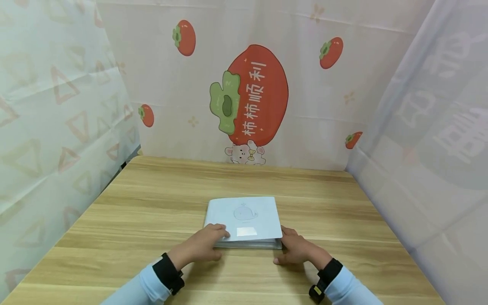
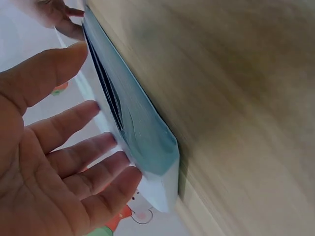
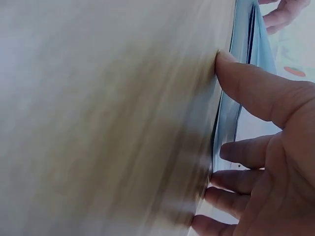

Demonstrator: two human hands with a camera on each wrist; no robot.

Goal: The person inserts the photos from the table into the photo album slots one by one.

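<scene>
A pale blue album (image 1: 223,212) lies flat on the wooden table, its cover showing a small whale drawing and a whitish label. The front edge of the cover stands slightly apart from the pages underneath. My left hand (image 1: 203,245) rests at its front left corner, the fingers fairly straight along the cover in the left wrist view. At the front right corner is my right hand (image 1: 299,248), its fingers beside the album's edge. In the right wrist view the right thumb and some fingertips touch the tabletop. Neither hand grips the album.
The wooden table (image 1: 171,182) extends around the album on every side. A white curtain with persimmon prints (image 1: 305,106) hangs behind the far edge. More printed cloth hangs along the left (image 1: 57,127) and the right (image 1: 431,140).
</scene>
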